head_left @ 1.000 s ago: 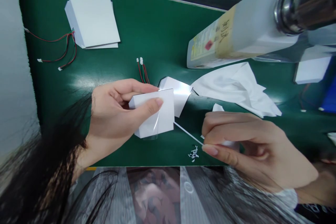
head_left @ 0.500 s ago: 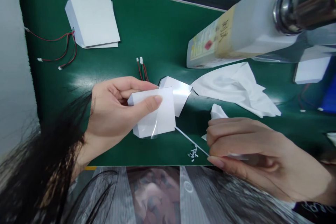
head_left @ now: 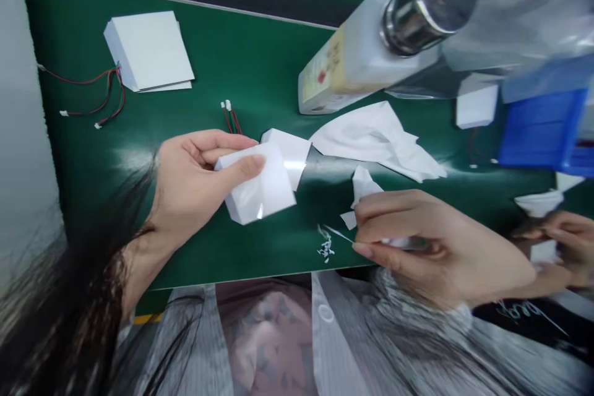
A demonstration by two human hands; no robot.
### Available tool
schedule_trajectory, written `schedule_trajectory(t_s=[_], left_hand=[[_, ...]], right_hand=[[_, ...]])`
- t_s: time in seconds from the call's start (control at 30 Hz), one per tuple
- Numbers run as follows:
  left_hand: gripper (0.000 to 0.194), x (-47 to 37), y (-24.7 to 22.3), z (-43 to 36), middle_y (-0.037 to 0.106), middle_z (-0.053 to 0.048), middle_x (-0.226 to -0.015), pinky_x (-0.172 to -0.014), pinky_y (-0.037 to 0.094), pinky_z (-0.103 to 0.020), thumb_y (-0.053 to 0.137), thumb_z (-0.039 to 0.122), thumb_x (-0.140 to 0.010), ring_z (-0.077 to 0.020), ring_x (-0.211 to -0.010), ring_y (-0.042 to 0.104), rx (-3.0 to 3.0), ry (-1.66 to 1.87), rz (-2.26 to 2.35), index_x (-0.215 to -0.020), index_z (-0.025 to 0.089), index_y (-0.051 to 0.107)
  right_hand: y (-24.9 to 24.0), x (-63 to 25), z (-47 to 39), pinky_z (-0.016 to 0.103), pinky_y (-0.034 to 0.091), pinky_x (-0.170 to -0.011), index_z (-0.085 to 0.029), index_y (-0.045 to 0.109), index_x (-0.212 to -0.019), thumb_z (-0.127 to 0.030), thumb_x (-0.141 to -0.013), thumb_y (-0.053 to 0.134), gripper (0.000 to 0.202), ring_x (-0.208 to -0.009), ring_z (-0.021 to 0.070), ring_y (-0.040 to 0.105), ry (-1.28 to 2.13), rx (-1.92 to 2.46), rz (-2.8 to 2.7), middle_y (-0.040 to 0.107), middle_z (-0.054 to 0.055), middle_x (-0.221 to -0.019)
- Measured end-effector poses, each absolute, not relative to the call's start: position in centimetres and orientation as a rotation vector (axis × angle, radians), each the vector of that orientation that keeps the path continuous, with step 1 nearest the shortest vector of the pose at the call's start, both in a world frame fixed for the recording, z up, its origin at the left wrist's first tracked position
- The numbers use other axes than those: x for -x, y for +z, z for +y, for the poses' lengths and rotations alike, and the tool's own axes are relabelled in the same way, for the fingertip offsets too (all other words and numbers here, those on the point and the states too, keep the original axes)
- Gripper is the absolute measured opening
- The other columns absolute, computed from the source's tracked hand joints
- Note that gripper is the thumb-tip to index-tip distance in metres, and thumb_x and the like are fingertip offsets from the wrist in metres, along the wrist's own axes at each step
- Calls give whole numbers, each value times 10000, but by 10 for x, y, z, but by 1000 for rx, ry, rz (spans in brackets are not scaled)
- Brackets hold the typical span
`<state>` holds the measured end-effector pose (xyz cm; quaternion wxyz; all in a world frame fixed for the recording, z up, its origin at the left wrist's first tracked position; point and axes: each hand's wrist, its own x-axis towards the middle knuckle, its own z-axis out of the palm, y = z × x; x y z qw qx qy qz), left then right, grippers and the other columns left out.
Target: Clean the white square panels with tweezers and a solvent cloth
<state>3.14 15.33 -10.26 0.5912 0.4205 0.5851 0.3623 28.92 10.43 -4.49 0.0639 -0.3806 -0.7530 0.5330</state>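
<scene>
Holding the panel [head_left: 273,192] in the left hand [head_left: 195,179], clamping with thumb on its face and fingers behind. Over to the right of the panel, pinching a thin strip [head_left: 341,235] tightly between thumb and forefinger of the right hand [head_left: 427,244], apparently with a white wad [head_left: 364,185] tucked into the curled fingers. And there, watch the strip's long axis: slanting from the right fingertips up toward the panel's near right corner, yet stopping short, clearly apart from it. Leftward and slightly outward, then, from right fingertips to panel; roughly square, so offering no obvious long axis. Nearer to the panel by far with the left, nearer to the strip with the right. Just by the strip's tip, see scraps [head_left: 326,250], right of the panel. Behind the panel, spot a second board [head_left: 297,158]; can't tell whether touching the left fingertips.
</scene>
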Motion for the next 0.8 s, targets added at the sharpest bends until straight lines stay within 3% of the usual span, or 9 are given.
schedule_trajectory(t_s=[0.23, 0.4, 0.67, 0.8], left_hand=[[132, -30, -98, 155, 742, 86, -683, -493, 553, -136, 835, 181, -654, -73, -583, 667, -994, 933, 1257, -747, 222, 751], [173, -32, -94, 154, 736, 74, -662, -479, 530, -192, 852, 181, -591, -84, -565, 639, -995, 887, 1257, -726, 201, 746], [225, -22, -90, 156, 730, 104, -710, -599, 543, -277, 817, 247, -569, -117, -679, 659, -1101, 916, 1225, -773, 233, 723], [190, -23, -94, 155, 745, 22, -735, -555, 533, -262, 807, 228, -591, -145, -676, 680, -1127, 1001, 1222, -768, 209, 741]], right_hand=[[-38, -306, 58, 239, 304, -490, -172, 615, -669, -256, -945, 506, 309, -521, 89, 427, 1583, 1575, -2175, 458, -20, -609], [-44, -294, 42, 250, 321, -531, -167, 690, -745, -304, -933, 526, 285, -548, 99, 456, 1591, 1806, -2222, 572, -3, -652], [-59, -267, 27, 271, 313, -575, -175, 709, -727, -240, -890, 544, 241, -596, 121, 498, 1110, 2087, -2160, 642, 18, -696], [-66, -256, 16, 272, 337, -606, -188, 723, -822, -213, -876, 565, 169, -696, 153, 579, 881, 2210, -2158, 685, 30, -801]])
